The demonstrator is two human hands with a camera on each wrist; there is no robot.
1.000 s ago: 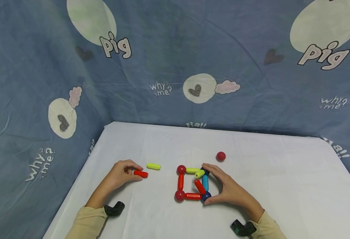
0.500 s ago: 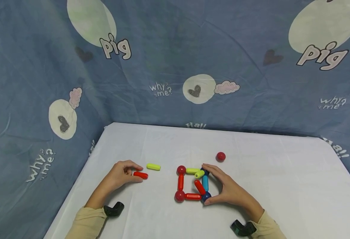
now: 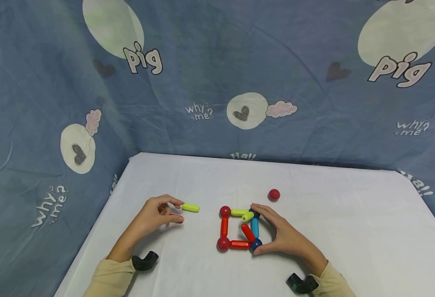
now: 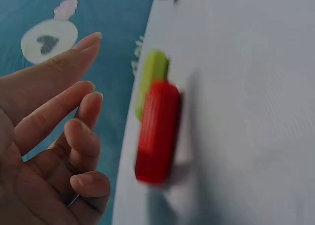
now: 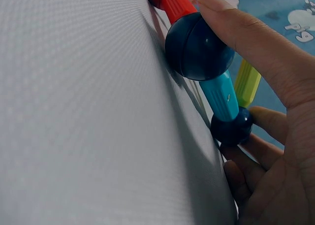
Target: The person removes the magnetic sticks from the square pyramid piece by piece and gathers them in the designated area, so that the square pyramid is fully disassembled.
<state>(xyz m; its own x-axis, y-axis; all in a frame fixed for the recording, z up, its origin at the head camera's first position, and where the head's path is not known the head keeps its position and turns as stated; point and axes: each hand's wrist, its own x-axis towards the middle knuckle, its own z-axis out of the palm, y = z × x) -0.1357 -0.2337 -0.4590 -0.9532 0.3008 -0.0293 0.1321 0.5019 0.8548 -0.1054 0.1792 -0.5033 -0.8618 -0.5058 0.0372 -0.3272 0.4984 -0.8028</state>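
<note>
My left hand point(image 3: 154, 216) hovers over a loose red rod point(image 4: 158, 131), which its thumb mostly covers in the head view. Its fingers are loosely bent and hold nothing, with the index fingertip at the end of a loose yellow-green rod point(image 3: 191, 208). A square of toy building rods and balls lies at centre, with red balls point(image 3: 223, 243) on its left corners and dark blue balls point(image 5: 199, 47) on its right ones. My right hand point(image 3: 288, 233) grips the square's right side, thumb on the near blue ball, fingers at the far one, spanning the light blue rod point(image 3: 255, 227).
A single red ball point(image 3: 274, 194) lies behind the square. From the blue corners, a short red rod point(image 3: 248, 232) and a yellow-green rod point(image 5: 247, 82) stick out. White cloth point(image 3: 351, 214) covers the table, and a blue printed curtain point(image 3: 187, 74) hangs behind it.
My left hand has shifted slightly right and forward over the loose red rod, its index fingertip reaching the yellow-green rod's end. The right hand and the square have stayed put.
</note>
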